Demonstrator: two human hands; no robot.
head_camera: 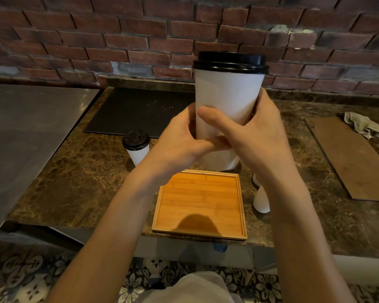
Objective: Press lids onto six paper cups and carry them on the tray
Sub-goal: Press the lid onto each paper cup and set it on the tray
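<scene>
A tall white paper cup (227, 92) with a black lid (230, 61) on top is lifted above the counter. My left hand (179, 143) and my right hand (256, 136) both wrap around its lower half. Below it lies an empty square bamboo tray (200, 204) at the counter's front edge. A second lidded white cup (137, 147) stands on the counter to the left of the tray. Behind my right forearm, parts of more white cups (261, 201) show beside the tray's right side; the arm hides their tops.
The counter is brown marble (81, 171) with a black mat (140, 110) at the back and a steel surface (31, 127) on the left. A brown board (350, 158) and a crumpled cloth (363, 124) lie at the right. A brick wall rises behind.
</scene>
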